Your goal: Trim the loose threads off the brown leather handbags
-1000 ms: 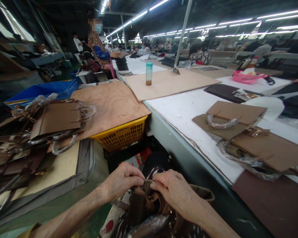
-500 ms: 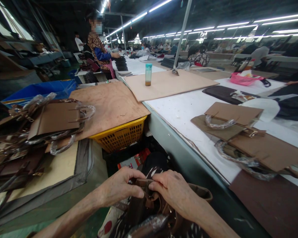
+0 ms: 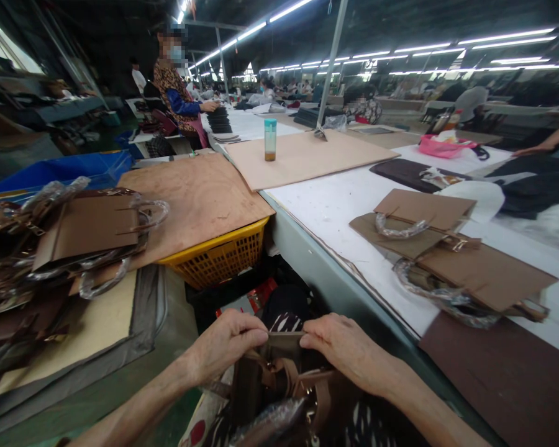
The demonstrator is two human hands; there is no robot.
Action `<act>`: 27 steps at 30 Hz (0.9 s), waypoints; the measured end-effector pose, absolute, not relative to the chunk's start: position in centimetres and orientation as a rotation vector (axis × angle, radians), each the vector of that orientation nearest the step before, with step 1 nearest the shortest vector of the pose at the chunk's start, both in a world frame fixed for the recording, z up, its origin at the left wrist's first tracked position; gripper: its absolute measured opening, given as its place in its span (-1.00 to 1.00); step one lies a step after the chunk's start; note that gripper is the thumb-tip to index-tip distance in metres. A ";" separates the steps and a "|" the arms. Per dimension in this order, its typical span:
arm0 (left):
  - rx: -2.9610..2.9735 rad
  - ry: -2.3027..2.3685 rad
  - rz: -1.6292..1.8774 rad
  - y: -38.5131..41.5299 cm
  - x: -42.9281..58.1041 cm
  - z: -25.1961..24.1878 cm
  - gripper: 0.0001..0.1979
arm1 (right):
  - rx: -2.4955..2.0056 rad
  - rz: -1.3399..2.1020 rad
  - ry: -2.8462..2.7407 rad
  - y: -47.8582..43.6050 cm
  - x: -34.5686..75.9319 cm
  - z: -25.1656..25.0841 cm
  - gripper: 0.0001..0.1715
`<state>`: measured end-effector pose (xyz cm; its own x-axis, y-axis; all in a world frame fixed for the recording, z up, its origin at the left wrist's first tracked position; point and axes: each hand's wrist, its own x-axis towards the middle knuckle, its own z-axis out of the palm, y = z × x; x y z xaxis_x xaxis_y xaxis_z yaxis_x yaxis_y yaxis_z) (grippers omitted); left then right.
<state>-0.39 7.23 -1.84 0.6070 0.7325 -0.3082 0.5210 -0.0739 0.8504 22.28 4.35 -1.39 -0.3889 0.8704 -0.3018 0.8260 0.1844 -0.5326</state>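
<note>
the right hand could cross the white tabletop; brown bags block farther right

The bag in the lap runs off the bottom edge, its lower part unseen. How far the fingers of the left hand and right hand reach behind its edge is hidden. The heap of bags is cut off at left and covers part of the blue crate. A board hides the inside of the yellow basket; a co-worker's arm is cut off at right; far workers are too blurred to tell what they handle
</note>
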 end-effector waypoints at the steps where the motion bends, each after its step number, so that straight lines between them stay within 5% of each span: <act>1: 1.687 1.028 0.242 7.3 -0.5 -2.0 -0.67 | -1.699 1.003 -2.359 4.5 22.8 -1.4 -0.65; 21: 2.447 0.861 -0.169 8.3 3.9 -0.2 -0.77 | -1.850 0.979 -2.206 2.6 24.5 0.2 -0.80; 25: 2.432 0.924 -0.181 8.1 3.4 -0.2 -0.71 | -2.016 1.130 -1.967 2.6 27.7 1.0 -0.38; 27: 2.407 0.940 -0.189 8.0 3.4 0.0 -0.71 | -1.942 1.273 -1.916 2.7 28.8 0.9 -0.43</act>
